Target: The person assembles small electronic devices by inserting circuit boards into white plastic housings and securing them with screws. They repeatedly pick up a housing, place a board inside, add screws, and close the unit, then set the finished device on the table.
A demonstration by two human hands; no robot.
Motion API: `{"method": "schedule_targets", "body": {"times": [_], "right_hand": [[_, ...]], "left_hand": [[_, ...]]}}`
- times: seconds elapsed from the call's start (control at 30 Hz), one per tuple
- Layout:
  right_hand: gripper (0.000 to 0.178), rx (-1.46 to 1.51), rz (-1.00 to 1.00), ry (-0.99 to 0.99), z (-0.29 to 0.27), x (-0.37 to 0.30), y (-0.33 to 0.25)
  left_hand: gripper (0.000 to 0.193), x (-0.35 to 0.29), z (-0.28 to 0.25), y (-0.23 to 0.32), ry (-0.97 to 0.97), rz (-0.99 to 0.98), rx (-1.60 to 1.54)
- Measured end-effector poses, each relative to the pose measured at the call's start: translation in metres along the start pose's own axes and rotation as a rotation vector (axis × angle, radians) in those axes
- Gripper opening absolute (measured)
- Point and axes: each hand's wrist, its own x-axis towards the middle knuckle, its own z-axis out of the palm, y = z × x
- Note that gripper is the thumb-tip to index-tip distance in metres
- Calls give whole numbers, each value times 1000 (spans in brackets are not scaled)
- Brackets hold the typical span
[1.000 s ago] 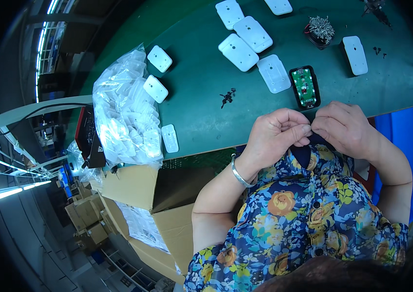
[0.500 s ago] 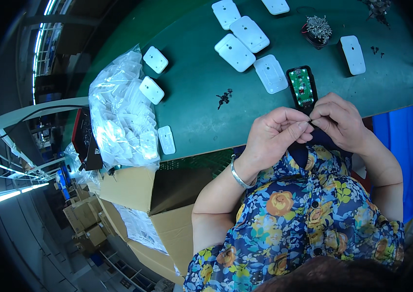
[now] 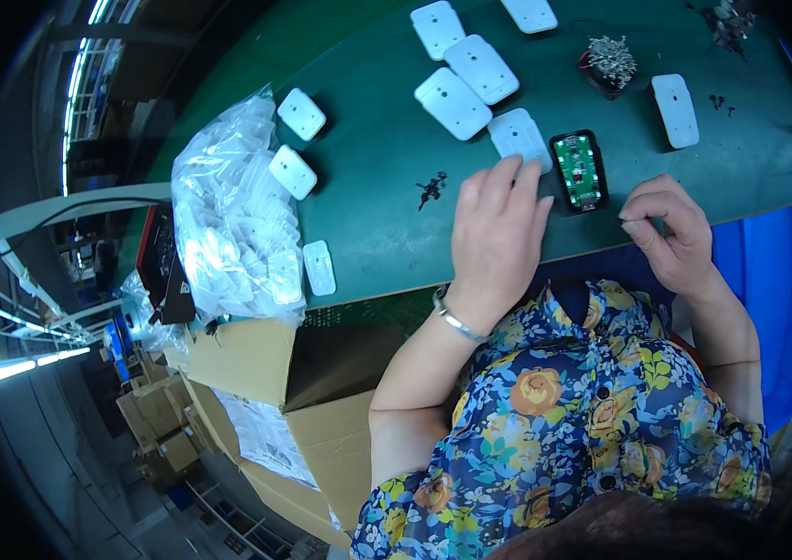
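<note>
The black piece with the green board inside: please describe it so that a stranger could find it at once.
Start at the near edge of the green table, between the left hand and the right hand. The black shell lies there, just right of the left fingertips. All neighbouring covers are plain white; only this shows a green circuit board.

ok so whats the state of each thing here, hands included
left hand: open, flat on the green table, fingertips at a white cover
right hand: fingers curled, contents hidden
black housing: open, green board showing
plastic bag: full of white parts
cardboard box: flaps open
</note>
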Motion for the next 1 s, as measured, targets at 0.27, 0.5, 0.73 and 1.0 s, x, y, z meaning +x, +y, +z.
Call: {"method": "schedule_targets", "body": {"times": [0.27,0.5,0.73,1.0], "right_hand": [[9,20,-1,8,4,-3,-1],[10,47,-46,-71,22,3,-6],[10,48,-28,-86,27,3,-9],[10,5,-6,-132,42,6,-11]], "left_hand": [[43,-29,-8,-8,-151,7,41],[55,-40,-7,-3,45,-227,90],[41,-54,-2,-4,-17,-111,109],[31,-63,3,-10,67,-112,-42]]}}
